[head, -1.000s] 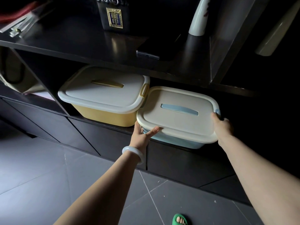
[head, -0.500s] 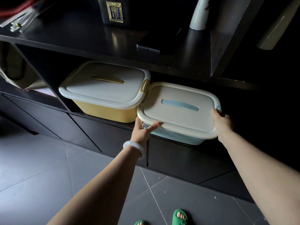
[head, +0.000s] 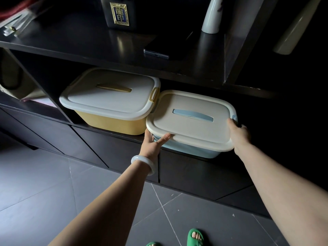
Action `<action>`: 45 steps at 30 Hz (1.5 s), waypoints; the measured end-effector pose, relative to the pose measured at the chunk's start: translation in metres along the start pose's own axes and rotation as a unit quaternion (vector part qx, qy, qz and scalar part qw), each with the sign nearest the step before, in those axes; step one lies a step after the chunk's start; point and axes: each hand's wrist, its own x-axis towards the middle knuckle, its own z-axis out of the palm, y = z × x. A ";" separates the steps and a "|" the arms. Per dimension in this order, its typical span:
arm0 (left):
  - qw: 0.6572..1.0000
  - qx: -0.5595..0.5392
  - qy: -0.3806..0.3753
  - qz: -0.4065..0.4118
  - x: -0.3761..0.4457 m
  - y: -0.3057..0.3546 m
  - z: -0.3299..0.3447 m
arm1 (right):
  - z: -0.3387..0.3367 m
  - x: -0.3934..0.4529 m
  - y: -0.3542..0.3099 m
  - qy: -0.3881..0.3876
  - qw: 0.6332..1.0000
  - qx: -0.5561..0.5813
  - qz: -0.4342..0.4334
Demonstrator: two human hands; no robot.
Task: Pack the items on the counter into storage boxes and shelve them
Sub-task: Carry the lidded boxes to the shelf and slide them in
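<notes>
Compared with a second ago, both storage boxes sit a little lower in view and two green sandals (head: pixel 194 237) now show at the bottom edge; the hands keep the same hold on the blue box (head: pixel 190 121).

Taking the blue box as the landmark: far to its left, in a neighbouring compartment, a pale bag (head: pixel 10 82) hangs in shadow. Just left of the blue box sits the yellow box (head: pixel 110 102), its white lid closed, set deeper in the same low shelf opening (head: pixel 204 82); the two lids touch or nearly touch at the yellow box's side latch. The blue box itself stands partly inside that opening, its front corner jutting out past the shelf edge, cream lid on and blue handle lying flat.

At the box's front left corner, the left hand (head: pixel 152 144) cups the rim from below, thumb laid up along the lid edge, fingers under the lip; a white bangle (head: pixel 144 164) circles that wrist. At the box's right end, the right hand (head: pixel 238 134) grips the side by the blue latch, thumb on top of the lid, remaining fingers hidden behind the box.

Above the blue box, on the dark countertop (head: pixel 88 43), a black case with a gold label (head: pixel 119 14) stands up left, a phone (head: pixel 156 53) lies directly above, and a white bottle (head: pixel 212 16) stands up right.
</notes>
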 end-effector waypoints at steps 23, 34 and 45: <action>0.877 0.474 0.024 -0.082 -0.004 0.042 0.009 | -0.028 -0.047 -0.032 -0.077 0.946 -0.308 -0.061; 0.695 0.714 -0.081 -0.019 -0.022 0.095 0.070 | -0.073 -0.097 -0.043 -0.080 0.913 -0.364 -0.168; 0.660 0.729 -0.157 0.091 -0.080 0.080 0.158 | -0.166 -0.125 -0.014 -0.030 0.912 -0.364 -0.187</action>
